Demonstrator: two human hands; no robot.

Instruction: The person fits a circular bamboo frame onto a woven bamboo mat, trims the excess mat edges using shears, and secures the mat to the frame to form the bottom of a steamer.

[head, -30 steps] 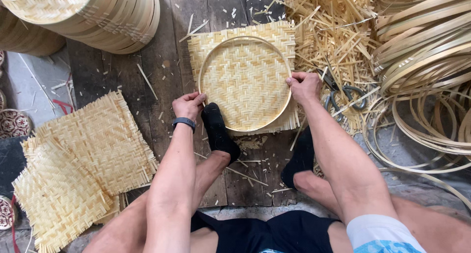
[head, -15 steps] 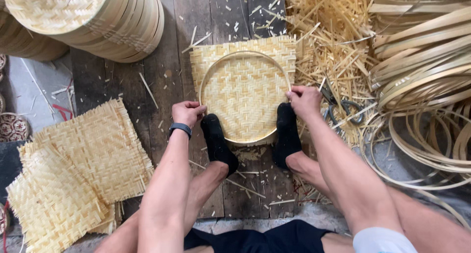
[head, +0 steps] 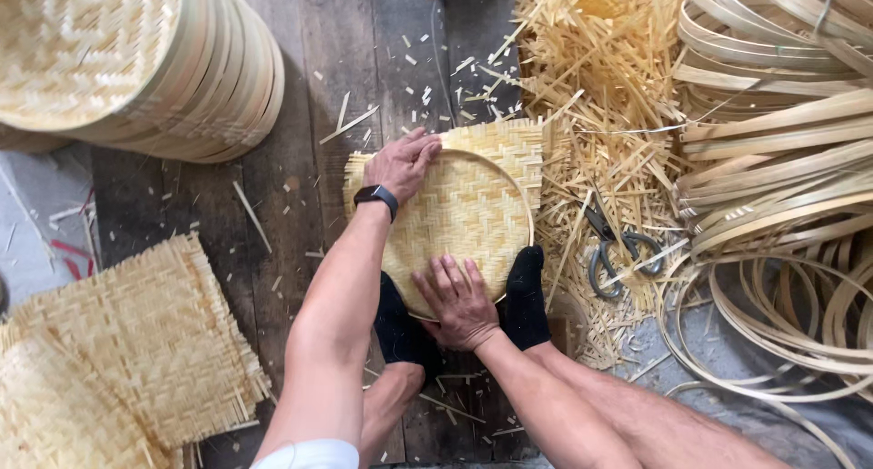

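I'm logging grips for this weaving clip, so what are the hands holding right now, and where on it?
Neither hand grips anything. The left hand presses the far rim of the woven bamboo tray; the right hand lies flat on its near part.

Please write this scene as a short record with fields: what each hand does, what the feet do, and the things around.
left hand: flat on the far left rim of the round bamboo hoop
right hand: flat on the woven mat inside the hoop, near side
feet: two black socks on the near edge
scissors: on the bamboo scraps, right of the mat
stacked round trays: upper left
woven squares: lower left
loose bamboo hoops: right side
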